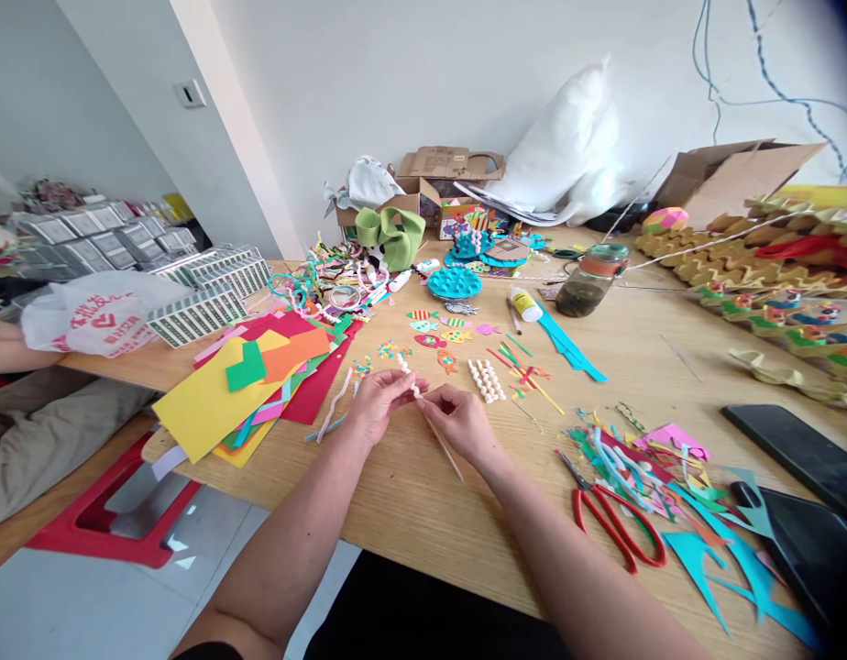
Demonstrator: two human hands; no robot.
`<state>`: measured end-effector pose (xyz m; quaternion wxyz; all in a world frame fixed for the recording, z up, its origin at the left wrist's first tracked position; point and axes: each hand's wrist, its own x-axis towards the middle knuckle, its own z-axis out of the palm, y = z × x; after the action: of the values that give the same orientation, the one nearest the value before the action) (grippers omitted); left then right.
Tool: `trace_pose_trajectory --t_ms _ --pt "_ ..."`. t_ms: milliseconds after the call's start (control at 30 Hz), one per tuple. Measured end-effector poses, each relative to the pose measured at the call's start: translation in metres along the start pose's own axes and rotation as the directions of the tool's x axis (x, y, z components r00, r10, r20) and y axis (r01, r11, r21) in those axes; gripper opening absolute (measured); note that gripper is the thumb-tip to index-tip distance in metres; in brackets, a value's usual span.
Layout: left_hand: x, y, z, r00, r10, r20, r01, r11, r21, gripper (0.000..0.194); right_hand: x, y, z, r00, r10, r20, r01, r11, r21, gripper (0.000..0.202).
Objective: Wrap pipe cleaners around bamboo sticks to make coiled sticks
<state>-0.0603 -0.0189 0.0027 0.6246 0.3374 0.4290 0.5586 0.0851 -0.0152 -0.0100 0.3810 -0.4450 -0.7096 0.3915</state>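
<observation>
My left hand (380, 401) is closed in a pinch on a white coiled pipe cleaner (402, 363), whose top end sticks up past the fingers. Close against it, my right hand (461, 420) is closed with thumb and forefinger at the lower end of the coil. A thin stick (444, 449) slants down toward me from under the right fingers; its upper part is hidden. Right of the hands lie several short white coiled pieces (488, 381) in rows. Patterned paper fish (456, 336) lie beyond them. Left of my left hand is a pale pink pipe cleaner (335, 403).
Coloured paper sheets (210, 403) are piled at left. Red-handled scissors (612, 527) and paper scraps (636, 472) lie at right, near dark phones (798, 449). A glue bottle (526, 304) and glass jar (592, 282) stand farther back. Another person's leg (52, 440) is at far left.
</observation>
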Motion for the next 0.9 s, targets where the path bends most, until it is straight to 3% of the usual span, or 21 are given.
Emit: trace_pose_trajectory --t_ms 133,233,433,667,900 --pt "0.000 -0.001 0.001 1.000 0.017 -0.005 -0.017 1.000 0.021 0.021 0.002 0.000 -0.006 0.998 0.047 -0.040 -0.046 0.999 0.030 0.037" --pt "-0.002 -0.002 0.002 1.000 -0.002 0.015 0.001 0.995 0.099 0.021 0.005 0.002 -0.013 0.986 0.109 -0.123 -0.090 0.985 0.145 0.043" --pt "-0.009 -0.010 0.007 0.957 -0.175 0.231 0.092 0.939 0.331 0.026 0.011 0.007 -0.019 0.973 0.199 -0.113 -0.136 0.901 0.413 0.037" --pt "-0.011 -0.012 0.009 0.940 -0.234 0.246 0.132 0.920 0.369 0.030 0.011 0.008 -0.018 0.979 0.186 -0.087 -0.144 0.923 0.356 0.033" --pt "-0.010 -0.013 0.008 0.930 -0.229 0.286 0.120 0.928 0.352 0.028 0.010 0.006 -0.018 0.985 0.171 0.029 -0.169 0.903 0.396 0.038"
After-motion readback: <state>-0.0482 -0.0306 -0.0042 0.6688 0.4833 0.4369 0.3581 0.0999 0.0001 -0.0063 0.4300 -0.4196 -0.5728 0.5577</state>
